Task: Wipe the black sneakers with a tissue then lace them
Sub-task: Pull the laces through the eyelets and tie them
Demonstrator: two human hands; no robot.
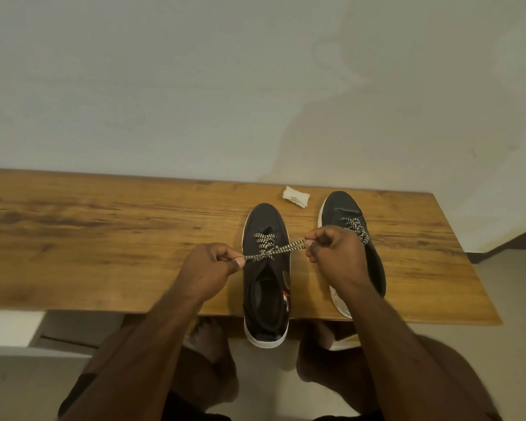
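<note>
Nearest, the person's bare knees and two forearms reach up from the bottom edge toward a wooden table (104,232). Just beyond, the left hand (208,267) has its fingers curled and pinches one end of a black-and-cream patterned lace (268,252), while the right hand (334,253) pinches the other end; the lace is drawn taut between them and crosses in a knot over the tongue of the left black sneaker (266,275). That sneaker, white-soled, lies toe away from the person, its heel overhanging the near table edge. Beside it to the right, apart from it, stands the second black sneaker (351,214), already carrying the same patterned lace (357,227) in its eyelets, partly hidden behind the right wrist. Farther back, between the two toes and near the far edge, rests a folded white tissue (296,196). Behind the table rises a pale wall (195,86).
</note>
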